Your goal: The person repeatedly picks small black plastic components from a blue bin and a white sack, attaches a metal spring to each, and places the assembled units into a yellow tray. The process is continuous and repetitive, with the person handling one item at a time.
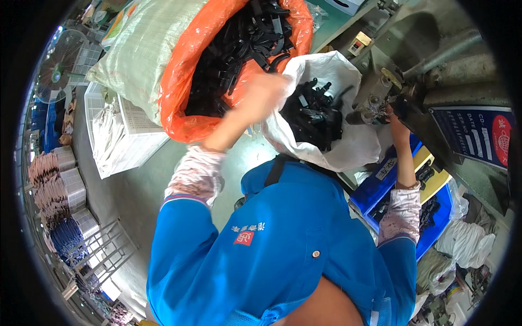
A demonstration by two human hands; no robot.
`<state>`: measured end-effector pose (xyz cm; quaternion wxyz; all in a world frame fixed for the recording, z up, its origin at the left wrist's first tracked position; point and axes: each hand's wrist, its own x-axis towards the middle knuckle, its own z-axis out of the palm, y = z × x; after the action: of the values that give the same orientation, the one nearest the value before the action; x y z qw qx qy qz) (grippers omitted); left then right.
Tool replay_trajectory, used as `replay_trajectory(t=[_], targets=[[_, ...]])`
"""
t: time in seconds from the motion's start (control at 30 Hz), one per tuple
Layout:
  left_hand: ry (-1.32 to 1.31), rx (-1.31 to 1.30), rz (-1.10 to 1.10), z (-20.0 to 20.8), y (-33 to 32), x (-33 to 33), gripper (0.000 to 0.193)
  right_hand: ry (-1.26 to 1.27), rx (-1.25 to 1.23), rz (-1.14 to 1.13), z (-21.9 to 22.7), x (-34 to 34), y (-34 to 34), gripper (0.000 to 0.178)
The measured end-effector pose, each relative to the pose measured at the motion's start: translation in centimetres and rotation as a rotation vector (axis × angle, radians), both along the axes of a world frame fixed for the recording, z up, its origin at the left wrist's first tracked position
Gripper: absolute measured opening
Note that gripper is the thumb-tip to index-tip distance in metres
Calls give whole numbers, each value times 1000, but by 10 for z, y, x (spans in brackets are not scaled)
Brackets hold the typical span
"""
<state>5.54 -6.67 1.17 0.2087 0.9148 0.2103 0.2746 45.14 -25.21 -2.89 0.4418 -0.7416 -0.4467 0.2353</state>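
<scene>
Well left of the left grip (266, 89), a crate (144, 117) holds long white pieces. Closer in, just left of that grip, the orange bag (179, 89) gapes, heaped with black parts (253, 41). The left grip itself hangs where the bag's edge meets the white sack (361, 155), its forearm slanting forward and rightward from the person's left side. It's too blurred for me to tell how far it is closed or whether it has a part. More black parts lie in the sack, just to its right. I take the step in hand to be working loose parts between the sacks and the machine (454, 70); the next move calls for the left grip to clear those soft rims, and the right grip (399, 124) to mind the metal fittings. That right one is up at the machine, forearm reaching nearly straight forward, fingertips lost among the fittings; its closure and any hold I can't tell. Nearer the person than it stands a blue bin (375, 187) with more black parts.
</scene>
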Motion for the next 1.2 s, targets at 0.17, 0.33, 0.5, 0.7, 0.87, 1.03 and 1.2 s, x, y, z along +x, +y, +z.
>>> replay_trajectory(t=[0.17, 0.33, 0.5, 0.7, 0.87, 1.03, 1.2], targets=[[396, 220, 390, -34, 84, -110, 41, 911, 41, -6, 81, -55, -23, 18], [477, 127, 367, -49, 87, -108, 61, 777, 137, 138, 125, -92, -19, 15], [463, 151, 351, -44, 70, -116, 65, 568, 127, 145, 126, -95, -14, 17], [446, 309, 475, -49, 78, -126, 42, 609, 97, 107, 130, -95, -13, 21], [553, 305, 367, -43, 85, -123, 38, 539, -13, 92, 139, -94, -10, 25], [486, 281, 339, -38, 92, -123, 32, 708, -262, 98, 140, -80, -8, 28], [191, 209, 278, -41, 94, -132, 22, 722, -250, 10, 150, -80, -36, 27]])
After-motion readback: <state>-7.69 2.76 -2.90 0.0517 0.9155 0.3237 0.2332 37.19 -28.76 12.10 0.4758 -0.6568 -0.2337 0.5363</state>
